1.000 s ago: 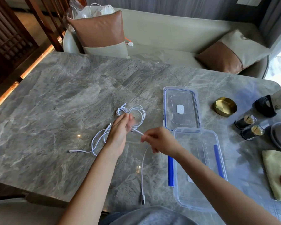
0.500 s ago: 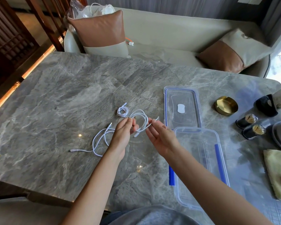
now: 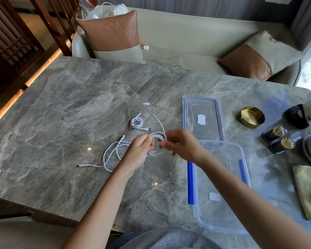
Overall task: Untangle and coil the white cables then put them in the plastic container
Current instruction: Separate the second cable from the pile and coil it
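My left hand [image 3: 139, 153] and my right hand [image 3: 182, 145] both pinch a white cable coil [image 3: 159, 138] just above the marble table [image 3: 61, 123]. One free end of that cable arcs up and away toward a blurred plug [image 3: 146, 104]. A small coiled white cable [image 3: 137, 122] lies on the table beyond my hands. A loose white cable [image 3: 109, 154] sprawls to the left of my left hand. The clear plastic container [image 3: 221, 186] with blue clips stands open to the right of my right hand.
The container's lid [image 3: 202, 117] lies flat behind the container. At the right sit a gold dish [image 3: 252, 116], two small dark jars [image 3: 275, 133], a dark object and a yellow cloth [image 3: 308, 191]. A sofa with cushions stands past the table's far edge.
The long cable end that trailed toward the table's near edge has been gathered into the coil. My right hand moved up to the coil, and the free end has flicked away from me.
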### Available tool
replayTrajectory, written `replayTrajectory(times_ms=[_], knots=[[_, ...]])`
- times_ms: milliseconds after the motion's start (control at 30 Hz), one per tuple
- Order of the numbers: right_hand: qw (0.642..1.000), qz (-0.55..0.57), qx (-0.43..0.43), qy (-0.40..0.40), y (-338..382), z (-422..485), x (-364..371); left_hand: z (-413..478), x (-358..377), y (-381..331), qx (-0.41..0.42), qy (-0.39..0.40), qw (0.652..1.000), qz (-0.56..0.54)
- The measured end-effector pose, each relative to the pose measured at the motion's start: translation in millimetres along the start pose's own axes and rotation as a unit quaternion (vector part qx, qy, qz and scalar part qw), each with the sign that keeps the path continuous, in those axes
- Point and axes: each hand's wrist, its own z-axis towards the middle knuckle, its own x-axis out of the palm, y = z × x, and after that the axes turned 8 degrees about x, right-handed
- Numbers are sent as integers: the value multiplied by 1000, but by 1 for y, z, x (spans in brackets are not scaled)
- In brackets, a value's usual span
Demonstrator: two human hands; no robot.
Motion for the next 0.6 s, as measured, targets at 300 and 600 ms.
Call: replayTrajectory(times_ms=[300, 600], knots=[[996, 14, 17, 85, -8, 2, -9, 0, -6, 11, 99, 35, 985, 137], [992, 10, 58, 114, -10, 7, -17, 2, -16, 2, 248, -21, 890, 382]])
